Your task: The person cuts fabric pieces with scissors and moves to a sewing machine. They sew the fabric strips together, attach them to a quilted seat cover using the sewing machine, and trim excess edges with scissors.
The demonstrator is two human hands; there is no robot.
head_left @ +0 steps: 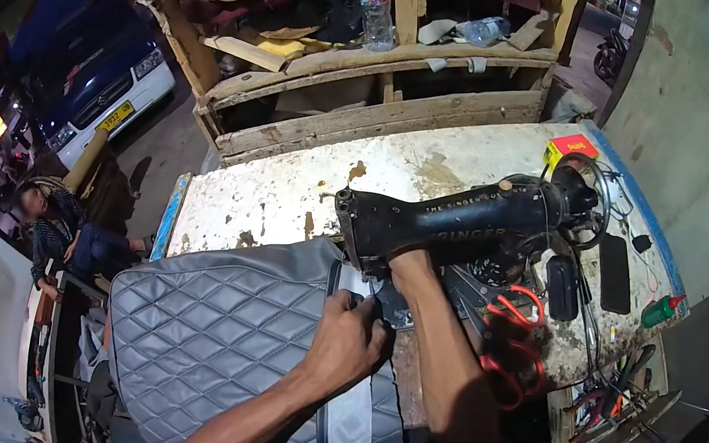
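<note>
A black sewing machine (459, 221) stands on the worn white table, its needle end over a grey diamond-quilted cover (214, 320). Along the cover's right part runs a light strip (350, 425) beside a dark seam edge. With curled fingers, my left hand (346, 341) pinches the cover at this strip, just in front of the needle. My right hand (411, 268) reaches under the machine's arm, close to the needle bar; its fingers are hidden there. Red-handled scissors (517, 312) lie right of my right forearm, beside another red-handled pair (517, 374).
Right of the machine lie a black phone (615, 274), a black case (563, 289) and a green bottle (661, 312). A red-yellow box (571, 150) sits behind the handwheel. An open drawer (612, 400) holds tools. Wooden shelving (375, 102) stands behind; a person (76, 239) sits far left.
</note>
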